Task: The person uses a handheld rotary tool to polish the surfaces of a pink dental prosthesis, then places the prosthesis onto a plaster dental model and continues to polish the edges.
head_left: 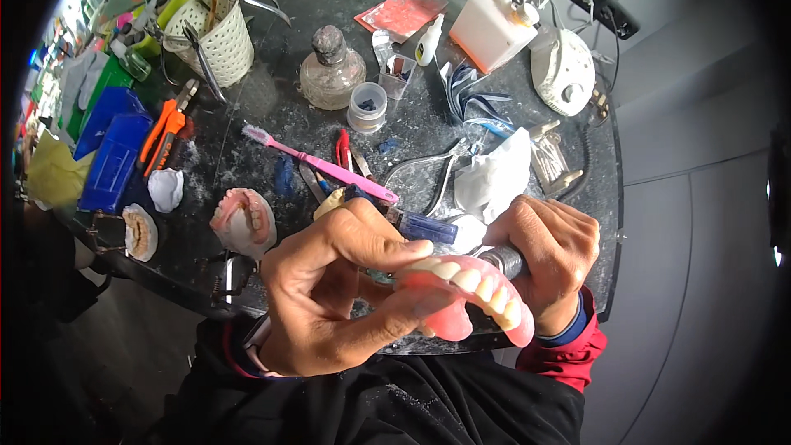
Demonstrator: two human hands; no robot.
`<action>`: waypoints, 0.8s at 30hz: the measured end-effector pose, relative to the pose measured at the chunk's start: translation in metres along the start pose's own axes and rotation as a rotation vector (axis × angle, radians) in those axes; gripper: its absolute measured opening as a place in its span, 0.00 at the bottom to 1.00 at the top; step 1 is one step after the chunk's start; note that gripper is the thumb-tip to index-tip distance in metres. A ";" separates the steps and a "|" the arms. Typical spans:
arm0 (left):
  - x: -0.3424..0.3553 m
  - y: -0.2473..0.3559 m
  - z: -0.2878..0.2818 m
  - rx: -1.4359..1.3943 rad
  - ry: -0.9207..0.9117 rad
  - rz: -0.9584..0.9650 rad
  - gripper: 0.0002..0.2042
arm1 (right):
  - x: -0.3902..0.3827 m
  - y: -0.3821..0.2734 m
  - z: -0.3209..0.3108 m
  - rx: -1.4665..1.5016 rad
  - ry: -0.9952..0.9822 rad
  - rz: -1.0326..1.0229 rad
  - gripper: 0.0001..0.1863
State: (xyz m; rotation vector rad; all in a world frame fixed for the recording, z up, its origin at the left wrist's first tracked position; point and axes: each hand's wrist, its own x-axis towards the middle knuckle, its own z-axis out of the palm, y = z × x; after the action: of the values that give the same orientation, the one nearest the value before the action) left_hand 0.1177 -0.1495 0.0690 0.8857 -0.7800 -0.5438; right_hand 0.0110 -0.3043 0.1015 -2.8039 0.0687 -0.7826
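My left hand (325, 284) pinches a pink denture (451, 321) between thumb and fingers, with its row of pale teeth showing and one end reaching toward my right hand. My right hand (550, 251) is wrapped round a dark metallic rotary handpiece (504, 261). The denture hides the handpiece's tip, so I cannot tell whether it touches. Behind my hands lie a blue lighter-like object (428, 228), a crumpled white plastic bag (494, 175) and a pink toothbrush (329, 166). A plaster model with pink gums and teeth (245, 218) sits left of my left hand.
Orange-handled pliers (167, 132), a white basket of tools (222, 49) and another dental model (140, 233) occupy the left. A glass spirit burner (331, 74), an open small jar (367, 107), a white jug (494, 29) and a white motor unit (563, 74) stand farther back on the dusty dark table.
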 end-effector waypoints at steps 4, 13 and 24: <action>0.000 0.002 -0.002 -0.037 -0.023 0.000 0.13 | -0.001 0.001 0.004 0.014 0.037 -0.024 0.27; 0.001 0.003 -0.006 0.070 -0.099 -0.016 0.16 | 0.000 -0.001 0.004 0.015 0.039 -0.021 0.25; 0.000 0.001 -0.005 0.148 -0.073 -0.008 0.16 | 0.000 -0.005 0.001 0.002 -0.020 0.019 0.25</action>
State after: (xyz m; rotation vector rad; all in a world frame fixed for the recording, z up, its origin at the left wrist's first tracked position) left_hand 0.1220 -0.1461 0.0680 1.0098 -0.8920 -0.5330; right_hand 0.0115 -0.2996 0.1015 -2.8044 0.0914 -0.7501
